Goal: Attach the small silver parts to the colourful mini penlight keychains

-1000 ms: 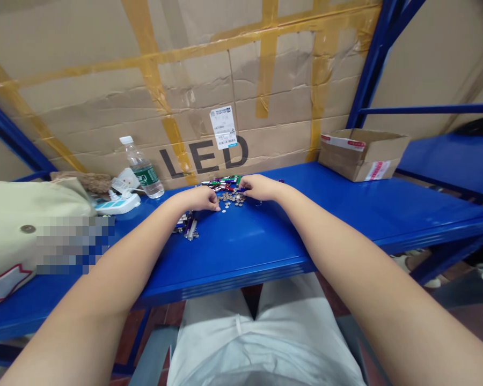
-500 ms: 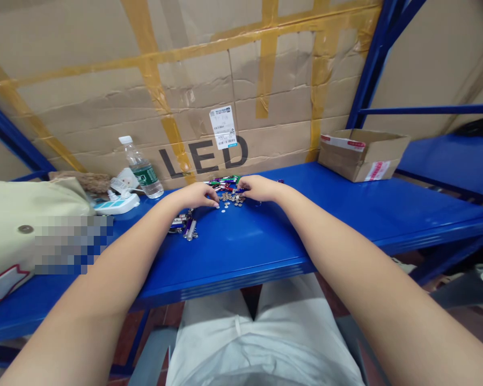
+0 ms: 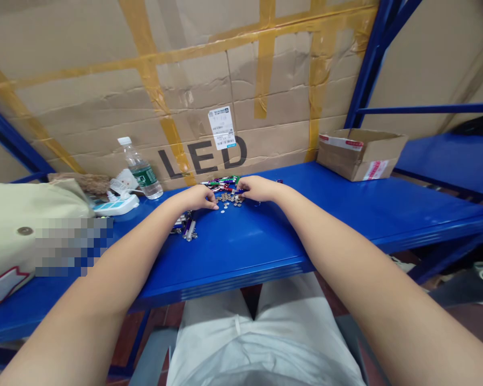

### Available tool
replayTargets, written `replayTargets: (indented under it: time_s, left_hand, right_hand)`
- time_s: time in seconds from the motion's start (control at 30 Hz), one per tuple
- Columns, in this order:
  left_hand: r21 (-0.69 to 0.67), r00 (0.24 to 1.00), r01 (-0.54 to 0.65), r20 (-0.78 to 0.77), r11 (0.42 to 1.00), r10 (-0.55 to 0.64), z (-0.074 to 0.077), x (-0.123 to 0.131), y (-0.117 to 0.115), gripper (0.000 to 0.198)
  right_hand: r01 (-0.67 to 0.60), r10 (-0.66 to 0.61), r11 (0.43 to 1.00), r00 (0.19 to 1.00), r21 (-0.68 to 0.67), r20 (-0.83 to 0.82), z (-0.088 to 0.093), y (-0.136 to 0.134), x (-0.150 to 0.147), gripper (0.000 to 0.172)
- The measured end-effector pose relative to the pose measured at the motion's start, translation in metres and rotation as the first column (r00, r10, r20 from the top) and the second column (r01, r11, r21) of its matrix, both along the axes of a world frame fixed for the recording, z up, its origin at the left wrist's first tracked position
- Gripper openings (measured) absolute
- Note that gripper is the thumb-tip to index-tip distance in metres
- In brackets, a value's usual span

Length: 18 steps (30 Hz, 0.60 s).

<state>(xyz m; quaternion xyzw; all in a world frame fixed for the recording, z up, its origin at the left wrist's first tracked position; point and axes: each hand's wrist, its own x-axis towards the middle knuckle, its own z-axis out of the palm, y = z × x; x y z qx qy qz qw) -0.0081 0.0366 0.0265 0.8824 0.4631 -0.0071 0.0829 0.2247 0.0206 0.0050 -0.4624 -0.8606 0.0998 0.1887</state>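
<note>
Several small round metal discs (image 3: 227, 199) lie in a loose pile on the blue table (image 3: 241, 241). My left hand (image 3: 204, 198) is at the left edge of the pile, its thumb and fingertips pinched together; whatever sits between them is too small to make out. On the pile's right side my right hand (image 3: 253, 188) has its fingers curled and close together at the discs, and its grip is hidden. Behind the discs lie several colourful slim metal tubes (image 3: 223, 184). More silver and purple tubes (image 3: 189, 228) are heaped below my left hand.
A water bottle (image 3: 143, 170) and a white power strip (image 3: 116, 205) stand at the back left, beside a pale green bag (image 3: 28, 214). An open cardboard box (image 3: 356, 155) sits at the back right. Large taped cardboard (image 3: 193, 91) rises behind the table.
My left hand has drawn very slightly left, and its fingertips are closer together. My right hand has hardly moved.
</note>
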Motion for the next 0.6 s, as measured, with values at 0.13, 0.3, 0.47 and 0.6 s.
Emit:
replayTargets:
  time_s: [0.13,0.3,0.47,0.6]
  left_hand:
    - [0.012,0.998,-0.012,-0.064,1.000,0.013,-0.001,0.003,-0.004,0.026]
    - [0.015,0.998,0.053,0.022,0.998,-0.053,-0.002,0.007,-0.012,0.028]
    - [0.152,0.932,0.004,0.358,0.988,-0.059,-0.004,0.019,-0.015,0.030]
    - [0.303,0.859,0.013,0.484,0.953,-0.166,-0.008,0.028,-0.015,0.023]
  right_hand:
    - [-0.010,0.010,1.000,1.000,0.007,-0.003,-0.001,0.001,0.000,0.018]
    - [-0.004,0.003,1.000,1.000,0.021,0.012,0.000,0.000,0.000,0.018]
    - [-0.019,0.019,1.000,1.000,0.021,-0.007,0.000,0.000,-0.001,0.018]
    - [-0.065,0.065,0.998,0.997,0.009,-0.038,0.000,0.000,-0.002,0.017]
